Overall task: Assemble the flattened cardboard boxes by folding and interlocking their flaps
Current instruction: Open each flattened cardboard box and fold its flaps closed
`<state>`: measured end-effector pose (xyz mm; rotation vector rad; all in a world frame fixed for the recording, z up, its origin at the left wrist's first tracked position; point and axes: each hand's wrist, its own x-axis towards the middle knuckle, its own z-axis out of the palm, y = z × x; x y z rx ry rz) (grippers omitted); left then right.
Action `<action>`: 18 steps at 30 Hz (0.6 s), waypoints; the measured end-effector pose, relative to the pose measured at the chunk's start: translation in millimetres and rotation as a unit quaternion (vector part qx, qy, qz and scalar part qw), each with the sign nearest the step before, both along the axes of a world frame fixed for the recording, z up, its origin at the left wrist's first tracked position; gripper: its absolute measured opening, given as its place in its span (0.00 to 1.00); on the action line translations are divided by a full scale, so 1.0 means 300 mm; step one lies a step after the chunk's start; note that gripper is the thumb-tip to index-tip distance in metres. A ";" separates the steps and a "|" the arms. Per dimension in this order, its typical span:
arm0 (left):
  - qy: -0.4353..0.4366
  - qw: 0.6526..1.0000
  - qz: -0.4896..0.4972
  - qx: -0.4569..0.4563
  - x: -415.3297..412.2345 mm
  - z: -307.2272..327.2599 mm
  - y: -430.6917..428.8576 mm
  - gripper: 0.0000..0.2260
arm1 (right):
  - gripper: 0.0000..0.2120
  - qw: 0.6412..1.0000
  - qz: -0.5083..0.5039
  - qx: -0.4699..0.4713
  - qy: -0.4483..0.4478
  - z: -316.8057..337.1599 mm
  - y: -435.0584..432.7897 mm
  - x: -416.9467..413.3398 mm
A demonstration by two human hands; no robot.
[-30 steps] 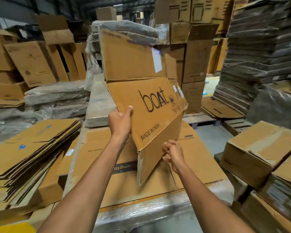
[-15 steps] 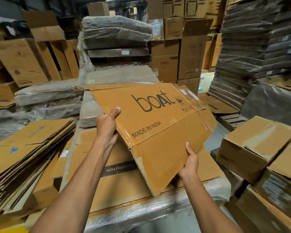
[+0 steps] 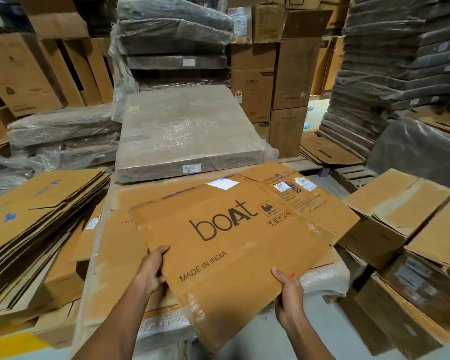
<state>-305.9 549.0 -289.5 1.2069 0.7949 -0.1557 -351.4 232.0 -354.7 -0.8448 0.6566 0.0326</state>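
A flattened brown cardboard box [image 3: 239, 245] printed "boAt" and "MADE IN INDIA" lies nearly flat, tilted a little, over a plastic-wrapped pallet stack [image 3: 120, 268]. My left hand [image 3: 151, 268] grips its left edge, thumb on top and fingers underneath. My right hand [image 3: 287, 289] holds the near right edge, thumb on the printed face. White labels sit near the box's far edge.
A pile of flattened cartons [image 3: 37, 224] lies at the left. A wrapped bundle [image 3: 187, 133] sits just beyond the box. Assembled boxes [image 3: 395, 216] stand at the right. Tall wrapped stacks and cartons fill the background.
The box has swung down from upright to nearly flat over the pallet stack. Both hands have kept hold, the right hand shifting to the near right edge.
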 end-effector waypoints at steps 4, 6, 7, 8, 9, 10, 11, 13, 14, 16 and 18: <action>-0.004 0.999 -0.026 -0.027 -0.051 -0.021 0.004 0.12 | 0.17 1.000 -0.005 0.018 -0.007 0.022 0.015 0.020; -0.057 0.988 0.033 -0.138 -0.083 -0.002 -0.004 0.11 | 0.20 0.999 -0.014 0.039 -0.013 0.041 0.033 0.041; -0.087 0.972 0.074 -0.206 -0.105 0.010 -0.019 0.12 | 0.22 0.998 -0.018 0.051 -0.014 0.049 0.047 0.055; -0.111 0.955 0.100 -0.255 -0.130 0.016 -0.045 0.16 | 0.24 0.997 -0.019 0.070 -0.016 0.061 0.064 0.068; -0.120 0.952 0.099 -0.265 -0.156 0.010 -0.067 0.18 | 0.27 0.996 -0.016 0.088 -0.018 0.078 0.085 0.079; -0.125 0.952 0.083 -0.266 -0.185 0.014 -0.110 0.17 | 0.33 0.994 -0.008 0.103 -0.026 0.102 0.112 0.089; -0.117 0.960 0.063 -0.247 -0.196 -0.010 -0.150 0.13 | 0.40 0.993 0.008 0.111 -0.033 0.126 0.139 0.099; -0.122 0.965 0.001 -0.232 -0.215 -0.020 -0.226 0.08 | 0.47 0.991 0.034 0.123 -0.042 0.162 0.197 0.123; -0.142 0.964 -0.030 -0.225 -0.215 -0.012 -0.266 0.21 | 0.44 0.990 0.036 0.125 -0.048 0.172 0.228 0.134; -0.182 0.944 -0.044 -0.273 -0.200 0.001 -0.311 0.38 | 0.36 0.992 0.040 0.106 -0.051 0.180 0.285 0.145; -0.192 0.947 -0.023 -0.257 -0.179 0.032 -0.344 0.32 | 0.30 0.993 0.048 0.095 -0.052 0.174 0.318 0.148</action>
